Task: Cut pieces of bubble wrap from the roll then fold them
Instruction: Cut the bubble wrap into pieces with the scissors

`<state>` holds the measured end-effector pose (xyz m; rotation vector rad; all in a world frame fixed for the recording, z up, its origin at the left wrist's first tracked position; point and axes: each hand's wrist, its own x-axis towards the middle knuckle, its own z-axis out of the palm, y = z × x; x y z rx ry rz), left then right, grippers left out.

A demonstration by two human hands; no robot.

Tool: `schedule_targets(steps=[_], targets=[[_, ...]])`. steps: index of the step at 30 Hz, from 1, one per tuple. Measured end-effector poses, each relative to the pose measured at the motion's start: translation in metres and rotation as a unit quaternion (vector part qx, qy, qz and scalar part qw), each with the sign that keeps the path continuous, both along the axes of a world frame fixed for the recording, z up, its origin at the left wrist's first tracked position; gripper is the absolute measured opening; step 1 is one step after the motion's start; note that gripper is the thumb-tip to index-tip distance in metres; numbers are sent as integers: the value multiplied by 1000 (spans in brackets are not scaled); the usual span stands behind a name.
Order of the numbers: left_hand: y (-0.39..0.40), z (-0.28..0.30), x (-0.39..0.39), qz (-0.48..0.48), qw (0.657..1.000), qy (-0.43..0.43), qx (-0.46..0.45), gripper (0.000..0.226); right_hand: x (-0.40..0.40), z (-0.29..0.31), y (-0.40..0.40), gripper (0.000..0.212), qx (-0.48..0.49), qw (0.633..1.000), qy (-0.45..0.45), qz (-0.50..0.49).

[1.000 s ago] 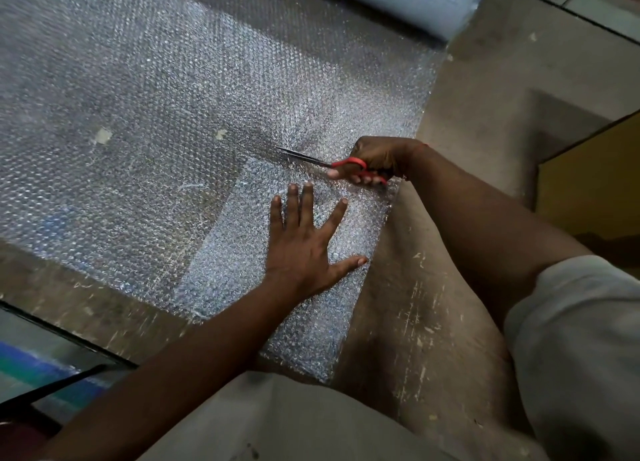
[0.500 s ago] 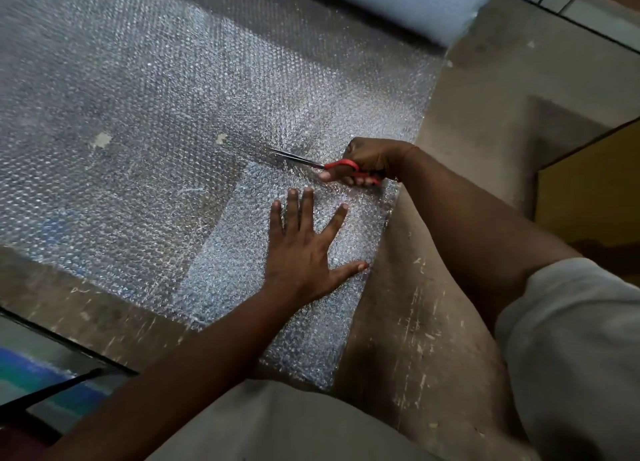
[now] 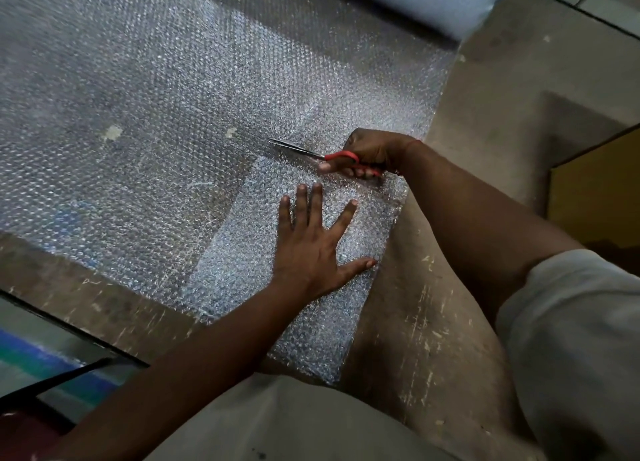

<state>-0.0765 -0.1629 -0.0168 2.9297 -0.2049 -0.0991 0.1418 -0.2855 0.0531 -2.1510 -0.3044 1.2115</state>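
A wide sheet of bubble wrap (image 3: 166, 114) lies unrolled over the worn table, running back to the roll (image 3: 415, 0) at the top edge. A folded or doubled strip of bubble wrap (image 3: 242, 263) lies near me, whiter than the rest. My left hand (image 3: 311, 249) presses flat on that strip, fingers spread. My right hand (image 3: 374, 151) grips red-handled scissors (image 3: 322, 156), whose blades point left into the sheet just beyond the strip's far edge.
The scuffed brown table (image 3: 426, 322) shows bare to the right of the wrap and along the near left edge. A yellow-brown box or panel (image 3: 599, 190) stands at the right. Below the table's left edge I see a blue and green surface (image 3: 38, 353).
The scissors and my right hand have crept a little to the left along the cut line. My left hand stays pressed on the strip in the same place.
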Motion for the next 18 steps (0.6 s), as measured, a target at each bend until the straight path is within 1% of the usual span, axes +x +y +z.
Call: schedule_targets(steps=[4, 13, 18], targets=[[0, 0, 1, 2, 1000, 0, -1, 107, 1, 1, 8, 57, -5, 1000, -4, 11], [0, 1, 0, 2, 1000, -3, -7, 106, 8, -1, 17, 52, -5, 1000, -27, 13], [0, 0, 0, 2, 1000, -6, -7, 106, 6, -4, 20, 54, 3, 1000, -12, 1]])
